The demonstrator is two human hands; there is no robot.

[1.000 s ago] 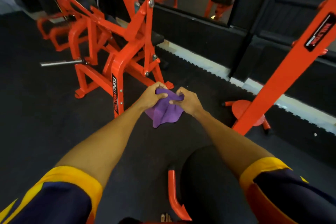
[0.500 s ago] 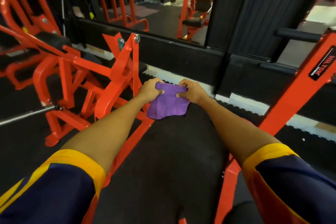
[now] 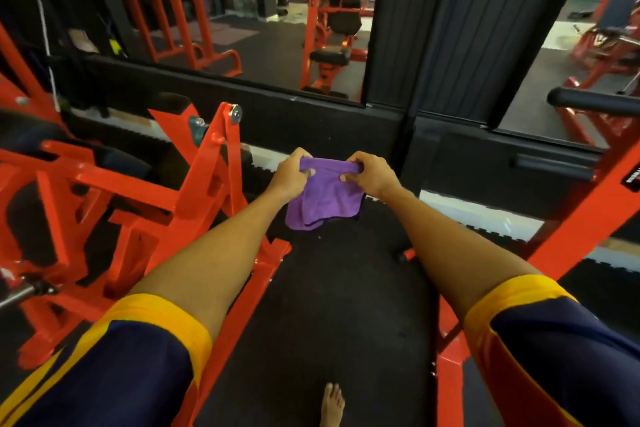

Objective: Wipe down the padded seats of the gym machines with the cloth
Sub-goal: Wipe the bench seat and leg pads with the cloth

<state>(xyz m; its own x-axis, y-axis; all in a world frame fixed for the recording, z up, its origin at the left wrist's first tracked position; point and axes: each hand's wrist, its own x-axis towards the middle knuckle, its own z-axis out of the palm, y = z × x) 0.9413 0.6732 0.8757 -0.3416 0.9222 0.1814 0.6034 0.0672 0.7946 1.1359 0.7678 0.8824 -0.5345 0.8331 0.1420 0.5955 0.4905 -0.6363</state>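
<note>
Above the far end of the black padded seat (image 3: 346, 305), a purple cloth (image 3: 323, 198) is hanging, stretched between two hands. The left hand (image 3: 290, 178) and right hand (image 3: 373, 175) are each pinching its top edge, with both arms reaching straight forward. The person is seemingly readying the cloth. Wiping is likely calling next for lowering it flat onto the seat.

Pinches the top edge of a purple cloth (image 3: 323, 201) between left hand (image 3: 290, 174) and right hand (image 3: 373, 176), arms stretched ahead, with the rest hanging in loose folds. Hangs over a black padded surface (image 3: 346, 305) flanked by orange frame rails (image 3: 242, 308), contact impossible to tell. Shows a bare foot (image 3: 331, 404) at the bottom edge and mirror panels (image 3: 277, 45) beyond.
</note>
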